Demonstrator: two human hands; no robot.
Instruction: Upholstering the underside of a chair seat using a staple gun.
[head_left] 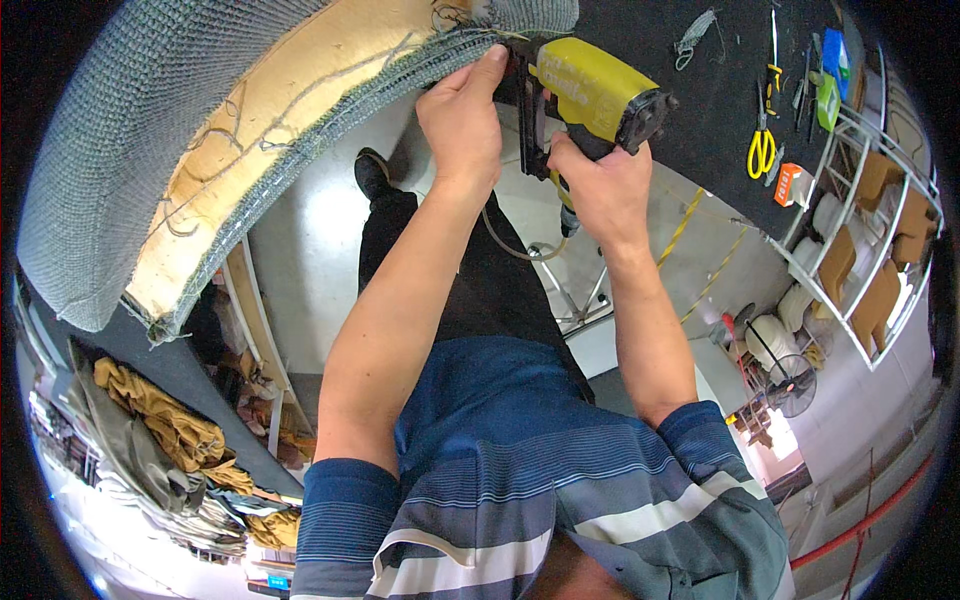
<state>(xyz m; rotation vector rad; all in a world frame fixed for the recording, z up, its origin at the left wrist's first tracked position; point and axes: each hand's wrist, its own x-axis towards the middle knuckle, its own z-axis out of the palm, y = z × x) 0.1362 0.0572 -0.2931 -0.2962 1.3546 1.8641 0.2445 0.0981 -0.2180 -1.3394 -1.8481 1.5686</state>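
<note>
Head view. Yellow pneumatic staple gun [590,95] at 12 o'clock, long axis running 10 to 4 o'clock, nose aimed at the grey mesh fabric edge [330,130] of an upholstered panel. Right hand [600,190] has its grip clamped on the gun's handle; left hand [462,120] pinches the fabric beside the nose. Dark counter [720,110] carries yellow-handled scissors [762,150] at 2 o'clock. Pale workshop floor [320,230] lies below.

Yellow-handled scissors [761,152] lie on the dark worktop [720,150] beside an orange box [789,184] and a green tool [827,100], perhaps a tape dispenser; a white wire rack [870,250] holds brown pieces. A floor fan [792,385] stands below; ochre and grey fabric [170,430] is heaped at lower left.
</note>
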